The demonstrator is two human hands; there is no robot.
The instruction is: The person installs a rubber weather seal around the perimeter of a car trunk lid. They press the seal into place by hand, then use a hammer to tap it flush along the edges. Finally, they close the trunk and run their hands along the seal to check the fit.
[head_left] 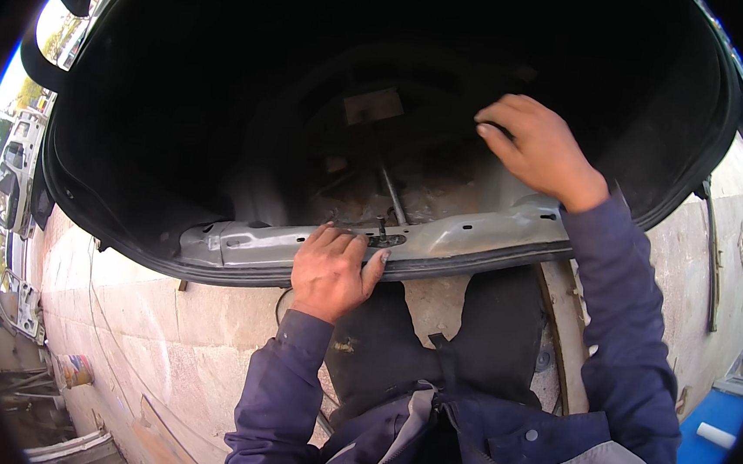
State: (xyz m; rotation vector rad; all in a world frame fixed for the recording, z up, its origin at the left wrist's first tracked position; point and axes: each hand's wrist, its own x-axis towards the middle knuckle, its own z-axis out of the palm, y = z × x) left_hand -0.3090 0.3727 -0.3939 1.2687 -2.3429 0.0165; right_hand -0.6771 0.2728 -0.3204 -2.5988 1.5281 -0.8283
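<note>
A car's open trunk [251,100] lies in front of me, its inside mostly dark. My left hand [331,271] grips the grey metal trunk sill [467,231], fingers bent over it and thumb out to the side. Right beside that thumb is a black latch [386,240] set in the sill, with a short dark pin standing up from it. Raised over the right part of the opening, my right hand [535,149] touches nothing visible. Its fingers are loosely curled, with a gap between thumb and forefinger.
A metal rod [390,194] and a pale rectangular patch [373,106] show inside the trunk. Black rubber seal [509,261] edges the opening. On the pale floor stand a can [74,371] at left and a blue surface [708,450] at right. A car door [19,165] stands farther left.
</note>
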